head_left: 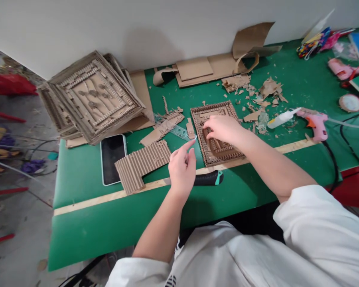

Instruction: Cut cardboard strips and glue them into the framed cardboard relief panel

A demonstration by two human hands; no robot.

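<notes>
A square corrugated cardboard panel (201,149) with a raised ridged border and inner ridges lies on the green table. My right hand (223,129) reaches over it with bent fingers, the fingertips down among its inner ridges. What they pinch, if anything, is too small to make out. To the panel's left is my left hand (182,167), index finger and thumb stretched out and apart, the other fingers curled. Its index fingertip is close to the panel's left edge and a clear ruler (181,132). A black-handled knife (208,178) lies beside the left wrist.
Left of my hands lie a ridged cardboard piece (143,161) and a phone (112,159). Stacked cardboard panels (98,95) stand at the back left. Rightward are cardboard scraps (271,89), a white glue bottle (283,118), a pink glue gun (315,123) and a tape roll (350,103).
</notes>
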